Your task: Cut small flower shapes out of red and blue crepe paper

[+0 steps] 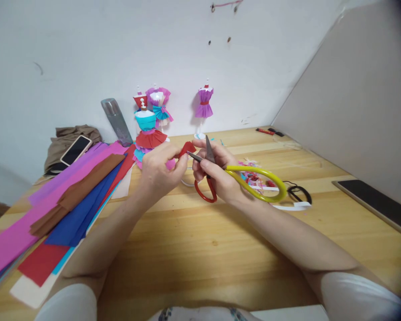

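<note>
In front of me my left hand [158, 169] is closed, pinching a small piece of red paper [187, 148] between thumb and fingers. My right hand [220, 171] is closed around a pair of scissors [257, 170] with a yellow handle loop on the right and a red loop below. The scissor blades are spread apart and point up and left; one tip reaches my left thumb and the red piece. Just behind my left hand stands a small mannequin [146, 121] in a turquoise top and red skirt.
Colored paper strips [83, 196] lie along the left, near a phone [76, 150], brown cloth [70, 133] and leaning bottle [116, 120]. More dressed mannequins [204, 103] stand by the wall. Paper scraps [252, 171], black tape ring [299, 195] and a dark tablet [376, 205] are right.
</note>
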Tool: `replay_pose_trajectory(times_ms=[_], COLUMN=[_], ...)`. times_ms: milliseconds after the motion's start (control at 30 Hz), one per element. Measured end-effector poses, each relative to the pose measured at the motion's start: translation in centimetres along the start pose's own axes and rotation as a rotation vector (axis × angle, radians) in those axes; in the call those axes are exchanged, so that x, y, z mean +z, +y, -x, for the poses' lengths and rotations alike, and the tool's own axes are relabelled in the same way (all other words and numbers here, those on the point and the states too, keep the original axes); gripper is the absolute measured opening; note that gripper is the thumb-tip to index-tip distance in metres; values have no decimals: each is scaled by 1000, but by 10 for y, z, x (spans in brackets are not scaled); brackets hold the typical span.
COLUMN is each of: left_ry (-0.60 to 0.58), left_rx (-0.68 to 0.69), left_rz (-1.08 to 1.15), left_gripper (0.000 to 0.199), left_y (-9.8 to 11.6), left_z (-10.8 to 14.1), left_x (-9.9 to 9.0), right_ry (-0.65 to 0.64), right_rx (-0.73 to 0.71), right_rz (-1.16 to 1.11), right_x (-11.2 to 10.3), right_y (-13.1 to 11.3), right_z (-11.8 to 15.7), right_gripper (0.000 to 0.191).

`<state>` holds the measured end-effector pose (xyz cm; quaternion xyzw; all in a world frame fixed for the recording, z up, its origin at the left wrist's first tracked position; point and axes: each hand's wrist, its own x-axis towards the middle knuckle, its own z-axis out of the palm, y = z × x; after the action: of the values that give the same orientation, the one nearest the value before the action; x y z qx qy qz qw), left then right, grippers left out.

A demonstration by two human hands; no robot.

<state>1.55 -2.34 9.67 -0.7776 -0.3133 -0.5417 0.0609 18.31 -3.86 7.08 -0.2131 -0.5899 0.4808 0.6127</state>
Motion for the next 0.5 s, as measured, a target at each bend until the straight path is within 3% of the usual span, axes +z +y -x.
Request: replay_pose_trajectory(times_ms=[167,500], left_ry=[-64,-23], left_rx=[-80,-153], left_rz=[134,209], left_gripper=[17,14], left_y=[3,-2], left_z=[-2,1], left_x=[-3,5], right_ry=[-3,31], right_rx=[-30,-1], right_rz=[-47,-110], right_x=[0,-2], right_y=[-1,3], right_z=[-1,-5], right_gripper=[37,36])
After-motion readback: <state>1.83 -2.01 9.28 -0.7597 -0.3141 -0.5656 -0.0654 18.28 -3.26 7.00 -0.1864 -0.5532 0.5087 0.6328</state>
